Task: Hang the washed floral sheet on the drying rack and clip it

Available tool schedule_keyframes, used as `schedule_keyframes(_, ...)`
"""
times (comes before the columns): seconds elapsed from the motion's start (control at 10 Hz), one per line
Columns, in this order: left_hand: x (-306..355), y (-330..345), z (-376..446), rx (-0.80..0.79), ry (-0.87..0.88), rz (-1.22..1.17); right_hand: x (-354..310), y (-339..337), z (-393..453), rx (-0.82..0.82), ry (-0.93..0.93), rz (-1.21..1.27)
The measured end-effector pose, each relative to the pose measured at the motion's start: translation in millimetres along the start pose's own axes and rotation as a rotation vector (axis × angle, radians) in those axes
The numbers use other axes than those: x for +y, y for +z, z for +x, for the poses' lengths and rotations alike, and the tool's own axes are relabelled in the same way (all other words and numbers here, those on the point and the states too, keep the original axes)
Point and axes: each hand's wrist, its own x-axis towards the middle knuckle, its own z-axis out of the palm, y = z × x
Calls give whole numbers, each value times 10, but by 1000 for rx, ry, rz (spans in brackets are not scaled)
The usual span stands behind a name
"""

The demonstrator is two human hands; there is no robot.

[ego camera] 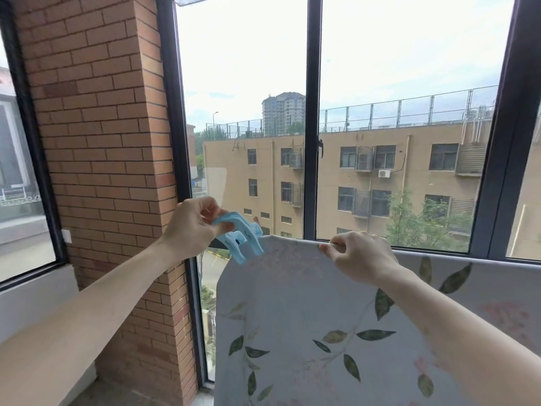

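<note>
The floral sheet point(307, 317) is hanging draped over a rail of the drying rack, whose bar is almost wholly hidden under the cloth, and its folded top edge is running from the left end near the window frame point(312, 112) across to the right side of the view. The fabric is pale with green leaves and faint pink blossoms, and it is falling straight down and out of the bottom of the view. The left hand point(194, 227) is reaching forward with the arm stretched out, its fingers and thumb curling round the handles of the blue clips point(241, 234), at least 2 large plastic pegs bunched together. The jaws of the clips are lying right at the sheet's top left corner, over the cloth; whether they are biting onto it cannot be told. The right hand point(358, 256) is pinching the top edge of the sheet a little to the right of the clips, thumb and forefinger closing on the fold while the other fingers are curling behind. To the left a brick pillar point(99, 142) is standing between 2 windows, with a pale sill at its foot. Through the glass a tan building point(409, 171) with rows of windows is showing, and green trees are growing below it.
</note>
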Motion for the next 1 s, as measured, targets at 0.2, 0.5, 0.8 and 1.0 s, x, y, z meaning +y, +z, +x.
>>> schedule_keyframes(0.2, -93, 160, 56, -36, -33, -38, -3, 6, 14, -15, 11, -15)
schedule_keyframes(0.5, -146, 84, 111, -117, -79, -88, -30, 9, 40, -42, 31, -26)
schedule_keyframes(0.8, -200, 160, -3, -194, 27, 114, -21, -18, -2, -91, 23, -28)
schedule_keyframes(1.0, -12, 193, -365, -23, 177, 236, -29, -2, -287, -43, -12, 65)
